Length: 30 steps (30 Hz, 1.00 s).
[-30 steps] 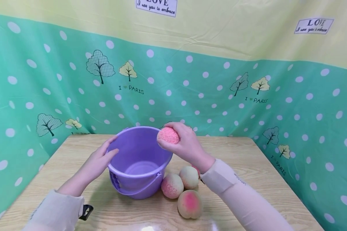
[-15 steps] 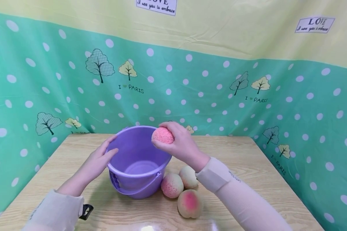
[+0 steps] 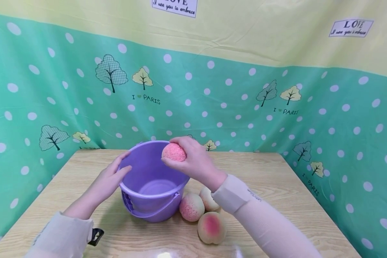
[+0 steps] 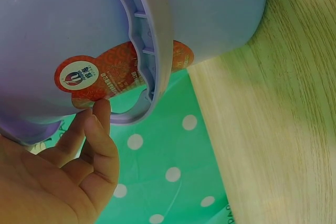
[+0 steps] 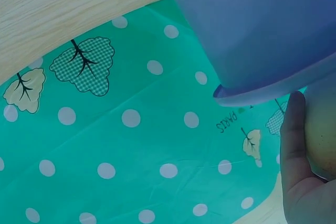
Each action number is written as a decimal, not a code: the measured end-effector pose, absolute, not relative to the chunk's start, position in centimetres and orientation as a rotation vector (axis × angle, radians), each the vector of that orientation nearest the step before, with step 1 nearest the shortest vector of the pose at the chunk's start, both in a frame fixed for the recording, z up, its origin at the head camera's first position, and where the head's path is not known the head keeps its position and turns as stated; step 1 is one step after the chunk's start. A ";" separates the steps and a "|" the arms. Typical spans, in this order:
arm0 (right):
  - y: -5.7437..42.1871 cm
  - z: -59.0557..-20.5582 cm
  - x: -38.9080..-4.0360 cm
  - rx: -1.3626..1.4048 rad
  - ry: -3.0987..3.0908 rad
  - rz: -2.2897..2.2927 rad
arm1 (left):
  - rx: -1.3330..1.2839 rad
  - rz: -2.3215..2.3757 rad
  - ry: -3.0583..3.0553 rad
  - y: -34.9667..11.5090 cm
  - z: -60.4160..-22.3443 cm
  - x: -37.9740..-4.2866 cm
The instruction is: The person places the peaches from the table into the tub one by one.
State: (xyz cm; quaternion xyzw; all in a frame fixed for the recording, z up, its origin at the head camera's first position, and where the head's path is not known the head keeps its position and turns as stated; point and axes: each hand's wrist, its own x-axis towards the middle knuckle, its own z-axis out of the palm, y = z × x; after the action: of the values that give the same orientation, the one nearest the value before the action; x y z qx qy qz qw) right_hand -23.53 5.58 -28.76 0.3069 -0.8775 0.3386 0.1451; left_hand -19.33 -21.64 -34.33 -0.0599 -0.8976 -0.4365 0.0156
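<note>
A purple bucket [image 3: 138,207] stands on the table, its mouth facing up and toward me. My left hand [image 3: 109,181] grips its left rim, thumb inside the mouth and fingers outside. In the left wrist view those fingers meet the outer wall beside a red sticker [image 4: 113,72] and the bucket's handle [image 4: 161,35]. My right hand [image 3: 196,161] holds a pink peach [image 3: 174,152] by its sides over the right part of the mouth. Part of this peach [image 5: 321,129] shows beside the thumb in the right wrist view, close by the bucket's rim [image 5: 262,92].
Three more peaches lie right of the bucket: a speckled peach [image 3: 192,208] near its wall, a pale peach [image 3: 209,199] partly behind my right sleeve, and a blushed peach [image 3: 211,228] in front. The wooden table [image 3: 267,204] ends at a polka-dot curtain [image 3: 219,96].
My right hand has carried the pink peach leftward, from the bucket's right rim to over its mouth. The left hand and the bucket have stayed in place.
</note>
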 end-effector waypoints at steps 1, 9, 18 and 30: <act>5.4 -28.8 -23.6 0.886 -2.533 0.971 | -0.184 -1.356 -2.794 -21.6 -34.3 -19.3; 4.3 -29.1 -23.8 0.927 -2.548 0.924 | -0.176 -1.353 -2.802 -21.6 -34.4 -19.4; 3.1 -29.1 -24.0 0.962 -2.560 0.910 | -0.172 -1.380 -2.795 -21.7 -34.2 -19.5; 2.0 -29.4 -24.5 0.971 -2.571 0.834 | -0.188 -1.378 -2.788 -21.7 -34.4 -19.5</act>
State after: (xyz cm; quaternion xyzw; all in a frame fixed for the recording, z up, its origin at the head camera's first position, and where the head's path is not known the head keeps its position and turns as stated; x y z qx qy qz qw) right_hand -24.51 2.00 -29.36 0.3349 -0.8871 0.2878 0.1345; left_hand -19.47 -21.73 -34.39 -0.0603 -0.8947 -0.4424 0.0131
